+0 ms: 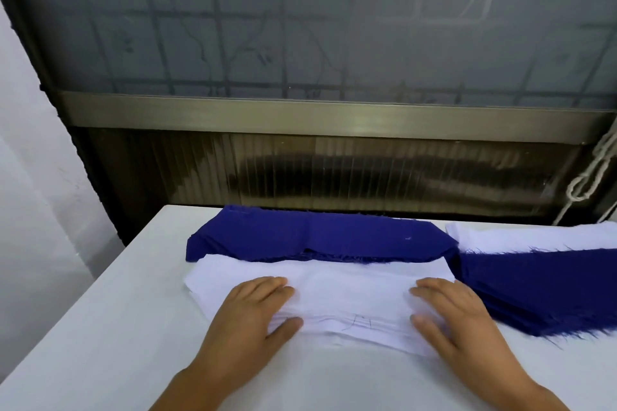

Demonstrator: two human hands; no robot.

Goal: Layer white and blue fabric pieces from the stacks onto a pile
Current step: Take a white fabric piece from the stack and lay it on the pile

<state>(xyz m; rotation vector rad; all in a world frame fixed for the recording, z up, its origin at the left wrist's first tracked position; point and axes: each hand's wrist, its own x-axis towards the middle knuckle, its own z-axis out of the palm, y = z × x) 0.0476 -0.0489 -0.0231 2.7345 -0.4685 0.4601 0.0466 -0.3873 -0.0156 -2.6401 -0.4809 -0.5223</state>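
the left hand (248, 310) lies flat on the left part of a white fabric piece (334, 290), its fingers (270, 284) straight and close together, thumb spread toward the near edge. the right hand (457, 317) mirrors it on the right part of the same piece, fingers (434, 287) straight, slightly apart, pressing down rather than curled round anything. between the two thumbs, near the piece's front edge, faint pen marks (359, 322) show on the cloth.

the white piece tops the pile (334, 330), whose thin stacked white edges show just below the thumbs. its long axis runs left to right across the bench (100, 327), parallel to the near edge, with angled corners at both ends.

just beyond the fingertips, touching the far edge of the white piece and partly under it, lies a blue fabric stack (317, 237), also with its long axis left to right, its front edge frayed. to the right of the right hand, just beside it, a second blue stack (541, 287) slants toward the near right, edges frayed. beyond that, at the far right, a white stack (534, 237) sits partly beneath the blue one.

behind the bench stands a dark panel and frosted glass (300, 27); a knotted cord (591, 177) hangs at far right.
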